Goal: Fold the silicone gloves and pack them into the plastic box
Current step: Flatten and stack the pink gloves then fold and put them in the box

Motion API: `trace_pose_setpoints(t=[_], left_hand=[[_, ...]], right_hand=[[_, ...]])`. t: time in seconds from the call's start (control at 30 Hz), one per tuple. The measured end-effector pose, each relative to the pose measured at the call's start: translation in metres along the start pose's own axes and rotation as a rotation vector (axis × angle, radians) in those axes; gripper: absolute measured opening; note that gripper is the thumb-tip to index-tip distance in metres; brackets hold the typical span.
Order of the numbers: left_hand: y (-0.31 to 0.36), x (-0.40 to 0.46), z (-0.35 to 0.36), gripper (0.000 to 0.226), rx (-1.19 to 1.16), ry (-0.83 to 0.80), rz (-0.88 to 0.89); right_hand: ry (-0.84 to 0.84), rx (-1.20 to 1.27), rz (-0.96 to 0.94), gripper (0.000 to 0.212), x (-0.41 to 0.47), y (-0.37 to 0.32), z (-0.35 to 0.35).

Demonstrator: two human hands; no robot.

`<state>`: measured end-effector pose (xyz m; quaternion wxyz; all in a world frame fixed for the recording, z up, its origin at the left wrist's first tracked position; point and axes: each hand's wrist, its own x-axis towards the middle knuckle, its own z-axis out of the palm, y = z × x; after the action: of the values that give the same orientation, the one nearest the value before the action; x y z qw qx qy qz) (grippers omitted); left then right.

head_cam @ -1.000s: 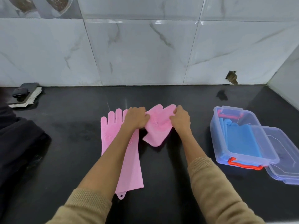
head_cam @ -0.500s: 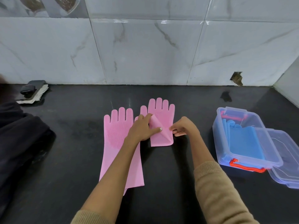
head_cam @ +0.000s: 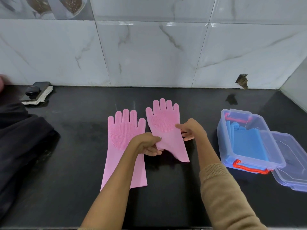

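Two pink silicone gloves lie on the black counter, fingers toward the wall. The left glove (head_cam: 122, 135) is flat and full length, partly under my left forearm. The right glove (head_cam: 164, 123) lies palm up, its cuff end bunched. My left hand (head_cam: 146, 144) pinches the cuff edge of the right glove. My right hand (head_cam: 191, 130) rests on that glove's right edge, fingers spread. The clear plastic box (head_cam: 252, 163) with red latches stands open at the right and holds folded blue gloves (head_cam: 247, 141).
The box's clear lid (head_cam: 292, 163) leans against its right side. A dark cloth (head_cam: 21, 138) covers the counter's left part. A black item on a white rag (head_cam: 37, 93) sits at the back left. The marble tiled wall (head_cam: 149, 52) closes the back.
The right glove was folded in half a second ago; it has been spread out longer, with its cuff drawn toward me. My left hand moved from its fingers down to the cuff.
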<state>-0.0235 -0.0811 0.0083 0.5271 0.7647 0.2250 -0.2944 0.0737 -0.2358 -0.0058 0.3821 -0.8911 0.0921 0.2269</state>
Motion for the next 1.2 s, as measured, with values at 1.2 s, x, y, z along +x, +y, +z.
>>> trace_pose_setpoints(t=[1.2], left_hand=[[-0.017,-0.007,-0.004,0.02,0.287,0.083,-0.133]], right_hand=[[-0.184,-0.258,0.147,0.019,-0.034,0.016,-0.007]])
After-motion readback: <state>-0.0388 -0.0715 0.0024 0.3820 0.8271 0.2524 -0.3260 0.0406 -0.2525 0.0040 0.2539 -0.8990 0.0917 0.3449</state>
